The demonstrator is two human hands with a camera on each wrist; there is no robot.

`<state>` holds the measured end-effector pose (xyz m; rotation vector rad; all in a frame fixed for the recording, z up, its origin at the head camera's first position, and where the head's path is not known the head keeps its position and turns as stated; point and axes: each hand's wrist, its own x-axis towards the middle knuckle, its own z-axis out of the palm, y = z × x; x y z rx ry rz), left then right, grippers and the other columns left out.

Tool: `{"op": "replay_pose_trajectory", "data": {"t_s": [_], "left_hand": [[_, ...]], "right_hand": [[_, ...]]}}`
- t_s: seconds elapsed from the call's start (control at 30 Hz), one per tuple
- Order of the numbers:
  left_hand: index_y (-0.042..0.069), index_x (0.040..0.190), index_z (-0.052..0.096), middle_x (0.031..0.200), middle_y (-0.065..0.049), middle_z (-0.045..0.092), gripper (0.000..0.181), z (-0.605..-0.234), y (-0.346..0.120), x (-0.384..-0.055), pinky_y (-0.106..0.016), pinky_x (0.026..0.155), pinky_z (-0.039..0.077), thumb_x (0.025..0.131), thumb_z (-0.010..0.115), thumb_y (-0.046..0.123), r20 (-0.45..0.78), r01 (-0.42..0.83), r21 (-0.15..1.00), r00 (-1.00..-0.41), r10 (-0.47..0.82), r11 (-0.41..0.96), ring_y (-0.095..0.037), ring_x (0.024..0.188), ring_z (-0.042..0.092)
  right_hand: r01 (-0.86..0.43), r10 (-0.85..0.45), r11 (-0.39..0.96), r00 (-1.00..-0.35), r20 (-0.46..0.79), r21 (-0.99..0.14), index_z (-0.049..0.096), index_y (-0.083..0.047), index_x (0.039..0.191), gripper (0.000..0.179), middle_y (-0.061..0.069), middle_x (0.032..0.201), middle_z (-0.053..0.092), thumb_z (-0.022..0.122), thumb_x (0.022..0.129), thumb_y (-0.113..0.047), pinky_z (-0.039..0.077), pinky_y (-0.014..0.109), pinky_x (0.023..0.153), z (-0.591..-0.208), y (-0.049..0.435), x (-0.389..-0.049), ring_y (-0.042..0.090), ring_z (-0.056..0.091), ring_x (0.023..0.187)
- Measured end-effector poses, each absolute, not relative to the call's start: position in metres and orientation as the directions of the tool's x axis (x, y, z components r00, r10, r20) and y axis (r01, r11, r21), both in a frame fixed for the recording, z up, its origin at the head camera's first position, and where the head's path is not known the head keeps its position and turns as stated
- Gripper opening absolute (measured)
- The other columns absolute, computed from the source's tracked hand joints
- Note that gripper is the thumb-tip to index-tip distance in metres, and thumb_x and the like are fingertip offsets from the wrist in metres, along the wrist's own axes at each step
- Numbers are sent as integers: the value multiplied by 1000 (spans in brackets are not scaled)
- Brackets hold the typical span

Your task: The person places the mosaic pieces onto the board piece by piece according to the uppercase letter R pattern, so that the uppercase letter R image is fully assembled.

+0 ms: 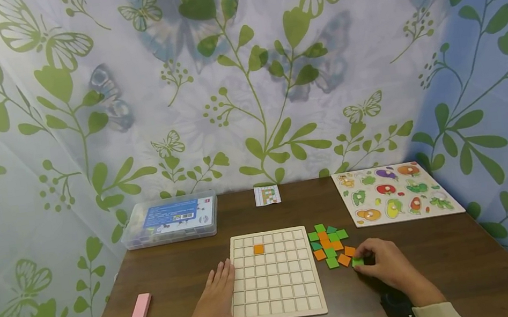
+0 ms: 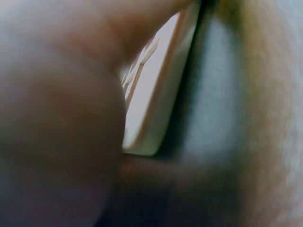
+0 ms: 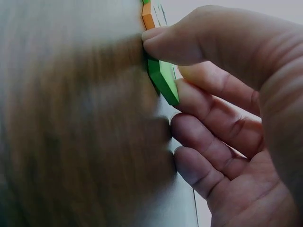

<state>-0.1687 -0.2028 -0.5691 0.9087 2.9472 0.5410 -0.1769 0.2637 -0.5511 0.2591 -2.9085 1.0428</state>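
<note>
A pale wooden grid board [image 1: 273, 281] lies on the table, with one orange square tile [image 1: 258, 249] in a cell of its second row. My left hand [image 1: 215, 302] rests along the board's left side, fingers extended, the thumb by its lower edge. In the left wrist view the board's corner [image 2: 149, 113] shows beside the blurred hand. On the right, my right hand [image 1: 387, 261] pinches a green square tile [image 3: 163, 81] between thumb and fingers, at the near edge of a loose group of green and orange tiles [image 1: 336, 245].
A clear plastic case [image 1: 170, 221] with a blue label stands at the back left. Behind the board lies a small pattern card [image 1: 267, 195]. A vegetable puzzle board [image 1: 397, 193] occupies the back right, and a pink block [image 1: 141, 308] the left.
</note>
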Motion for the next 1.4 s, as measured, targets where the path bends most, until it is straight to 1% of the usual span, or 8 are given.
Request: {"op": "replay_pose_trajectory", "data": {"t_s": [0.13,0.3,0.63,0.77,0.87,1.03,1.27,1.4], "left_hand": [[-13,161,23,167,-30,20,144,-568,-203,-168,-62,122,15,72,67,91,90,546,323,-831,549,773,-46,155,16],[-13,161,23,167,-30,21,144,-568,-203,-168,-62,122,15,72,68,91,95,548,321,-830,549,773,-46,155,17],[-12,161,23,168,-30,20,144,-569,-203,-169,-61,122,14,72,68,91,89,543,326,-833,547,774,-45,155,15],[-14,160,25,167,-31,22,143,-567,-203,-169,-63,121,16,72,70,89,109,552,336,-828,550,763,-47,154,18],[-15,160,25,166,-33,23,143,-568,-203,-169,-65,120,17,72,72,87,129,563,355,-820,557,746,-49,153,19],[-13,161,23,167,-32,21,144,-568,-202,-168,-64,120,18,72,72,88,117,556,354,-824,554,752,-47,155,18],[-13,161,23,167,-31,20,144,-567,-202,-167,-65,120,17,72,71,89,96,544,347,-831,548,764,-47,155,16],[-13,161,22,167,-31,19,144,-566,-202,-168,-63,121,15,72,69,90,91,539,341,-834,544,770,-46,155,15]], "right_hand": [[-162,-135,768,-987,91,-620,75,-16,93,25,-8,90,65,95,79,-15,55,39,79,-553,263,-178,14,59,85],[-190,-140,767,-982,130,-612,75,-16,92,25,-9,89,65,96,78,-15,54,36,76,-554,264,-177,13,59,83],[-198,-128,747,-980,155,-634,75,-16,92,24,-8,87,65,94,79,-12,53,30,70,-553,263,-177,13,60,80],[-203,-122,738,-978,168,-644,75,-15,92,24,-7,86,66,94,79,-10,53,29,67,-551,260,-178,13,61,77],[-222,-123,738,-973,196,-637,76,-14,92,23,-7,86,66,94,79,-9,54,29,65,-550,259,-178,13,61,76],[-253,-125,750,-961,245,-611,77,-17,92,22,-9,87,67,94,79,-10,55,28,66,-549,254,-182,9,62,74],[-332,-179,732,-936,302,-595,78,-16,92,21,-10,88,68,95,81,-16,56,28,64,-544,239,-189,6,61,72],[-365,-209,712,-926,314,-600,79,-14,94,19,-8,89,68,94,82,-14,58,29,66,-543,228,-196,6,64,74]]}}
